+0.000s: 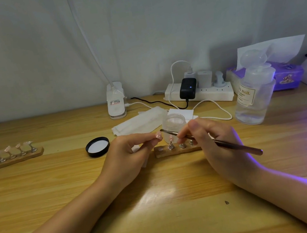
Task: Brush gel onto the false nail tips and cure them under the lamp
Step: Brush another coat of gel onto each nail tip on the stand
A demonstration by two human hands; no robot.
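My left hand (132,153) pinches a pink nail tip (158,135) between thumb and fingertips; my right hand (210,139) grips the brush (222,143), its bristles just beside that tip. Below them sits the wooden holder (175,150), the open gel jar (174,125) behind. Another rack of tips (12,155) stands far left.
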